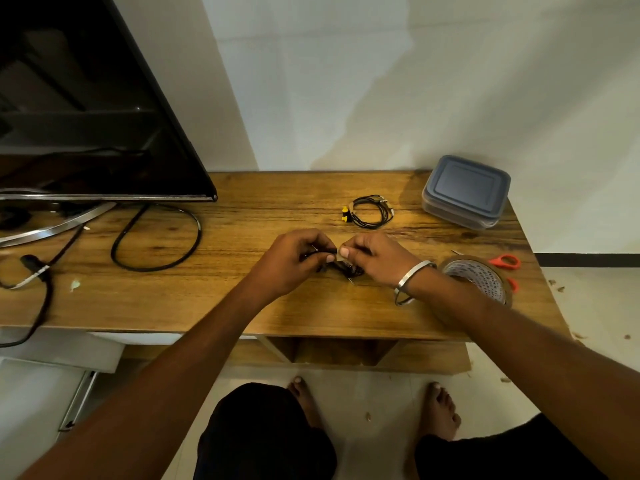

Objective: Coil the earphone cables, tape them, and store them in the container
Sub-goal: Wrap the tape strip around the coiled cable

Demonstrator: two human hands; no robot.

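Between the pinching left hand [294, 259] and right hand [372, 258] sits a black coiled earphone cable [348, 270], probably held bunched for taping, with the lidded container [465, 192] waiting beyond them.

Dim, warm indoor light. Soft glare on the brown wooden tabletop [242, 216] just behind the hands, a faint highlight on the black glossy television screen [86, 98]. Broad grey shadows across the white wall [381, 81]. Strong wide-angle bending at the edges; slightly soft overall, forearms blurred.
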